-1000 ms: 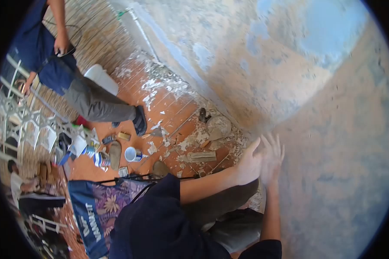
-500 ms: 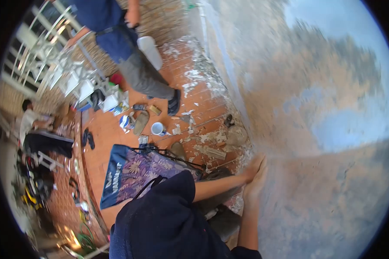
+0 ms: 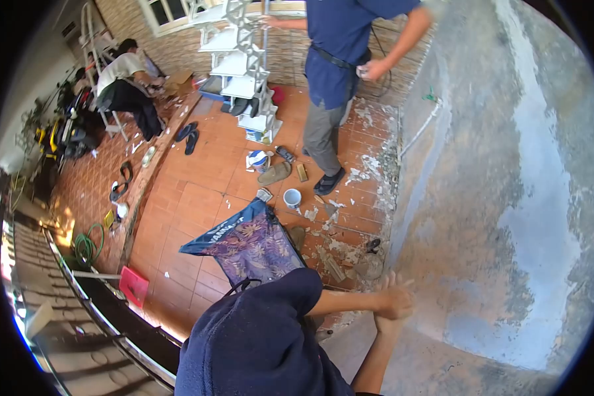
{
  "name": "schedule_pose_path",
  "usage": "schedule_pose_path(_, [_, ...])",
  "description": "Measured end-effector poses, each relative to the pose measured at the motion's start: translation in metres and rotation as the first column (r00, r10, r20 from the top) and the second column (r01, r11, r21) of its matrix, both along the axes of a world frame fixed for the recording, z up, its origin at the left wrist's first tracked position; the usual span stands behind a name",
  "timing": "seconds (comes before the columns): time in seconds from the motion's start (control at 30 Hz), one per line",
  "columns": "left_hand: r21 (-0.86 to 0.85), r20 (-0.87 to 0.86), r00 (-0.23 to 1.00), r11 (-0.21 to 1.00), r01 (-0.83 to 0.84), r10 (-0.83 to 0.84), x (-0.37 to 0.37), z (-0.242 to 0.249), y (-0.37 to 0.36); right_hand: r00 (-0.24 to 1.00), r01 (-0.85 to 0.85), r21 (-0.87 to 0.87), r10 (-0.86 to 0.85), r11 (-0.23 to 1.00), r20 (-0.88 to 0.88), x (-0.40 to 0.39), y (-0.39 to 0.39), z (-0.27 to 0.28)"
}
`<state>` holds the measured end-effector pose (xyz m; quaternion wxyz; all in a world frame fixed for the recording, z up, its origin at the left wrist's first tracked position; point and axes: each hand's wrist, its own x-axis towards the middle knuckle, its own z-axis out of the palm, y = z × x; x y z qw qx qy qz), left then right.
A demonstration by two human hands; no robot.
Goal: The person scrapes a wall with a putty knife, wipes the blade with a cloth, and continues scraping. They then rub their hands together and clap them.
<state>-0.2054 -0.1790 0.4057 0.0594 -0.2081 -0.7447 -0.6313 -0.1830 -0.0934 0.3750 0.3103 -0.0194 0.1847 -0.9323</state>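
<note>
My left hand (image 3: 397, 304) is curled and crosses over my right hand (image 3: 387, 281) beside the grey wall. The right fingers stick out past it, stretched and spread. The overlap hides both palms, and I cannot make out whether anything lies between them. Dark navy sleeves end above my bare forearms. Right behind the hands rises the patchy plastered wall (image 3: 468, 264), with a pale, smooth band across it. Below my left arm are a chair's patterned fabric (image 3: 254, 247) and a wooden block (image 3: 330, 264) among paint flakes.
A co-worker in a blue shirt (image 3: 336, 59) stands by a white shelf rack (image 3: 234, 63). Farther off, another person (image 3: 127, 82) bends near a stepladder (image 3: 115, 125). A white bucket (image 3: 292, 198), sandals (image 3: 188, 137) and a red plastic piece (image 3: 133, 286) sit on the tiles.
My view has swung, bringing the rack, the co-worker and the railing further in. My hands were pressed palm to palm with fingers together; now the left is curled across the right.
</note>
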Motion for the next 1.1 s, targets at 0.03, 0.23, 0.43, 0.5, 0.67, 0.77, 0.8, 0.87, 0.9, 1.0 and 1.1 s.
schedule_pose_path(0.03, [-0.243,-0.115,0.993,0.969,-0.05,0.022,-0.006,-0.016,-0.013,0.993,0.051,0.042,-0.055,0.998,0.106,0.003,-0.006,0.029])
schedule_pose_path(0.23, [0.584,0.752,0.593,0.708,-0.398,-0.288,0.032,-0.045,-0.024,0.772,0.605,0.579,-0.227,0.547,-0.593,0.06,-0.044,0.097])
schedule_pose_path(0.43, [0.762,0.631,0.65,0.497,-0.415,-0.424,0.175,0.048,-0.028,0.522,0.751,0.649,0.492,0.123,-0.697,0.111,-0.007,0.0])
schedule_pose_path(0.5, [0.793,0.599,0.669,0.442,-0.419,-0.441,0.198,0.052,-0.024,0.51,0.735,0.669,0.558,0.111,-0.654,0.132,-0.001,-0.006])
schedule_pose_path(0.67, [-0.688,0.53,0.204,0.558,-0.464,0.823,0.179,0.001,0.04,0.002,0.858,0.4,0.779,0.321,-0.627,0.167,-0.013,0.013])
schedule_pose_path(0.77, [-0.864,0.128,0.813,0.465,-0.19,0.569,0.209,-0.002,-0.028,0.396,0.277,0.708,0.594,0.649,-0.7,0.167,-0.025,0.034])
schedule_pose_path(0.8, [-0.858,0.239,0.878,0.514,-0.008,0.414,0.212,0.023,-0.058,0.901,-0.21,0.552,0.379,0.807,-0.211,0.169,-0.025,0.059])
schedule_pose_path(0.87, [-0.834,0.345,0.904,0.525,0.172,0.252,0.219,0.01,-0.081,0.806,-0.371,-0.094,0.371,0.924,0.461,0.168,-0.029,0.076])
schedule_pose_path(0.9, [-0.633,0.429,0.786,0.769,-0.089,0.445,0.221,-0.043,-0.091,0.804,-0.378,-0.097,0.378,0.921,0.459,0.172,-0.034,0.086])
schedule_pose_path(1.0, [0.437,0.71,0.688,0.671,-0.599,0.151,0.243,0.006,-0.061,0.963,-0.235,-0.352,0.267,0.906,0.044,0.189,-0.059,0.127])
schedule_pose_path(1.1, [0.784,0.62,0.782,0.083,-0.615,-0.059,0.268,0.036,-0.059,0.767,-0.263,-0.552,0.519,0.791,0.377,0.19,-0.083,0.078])
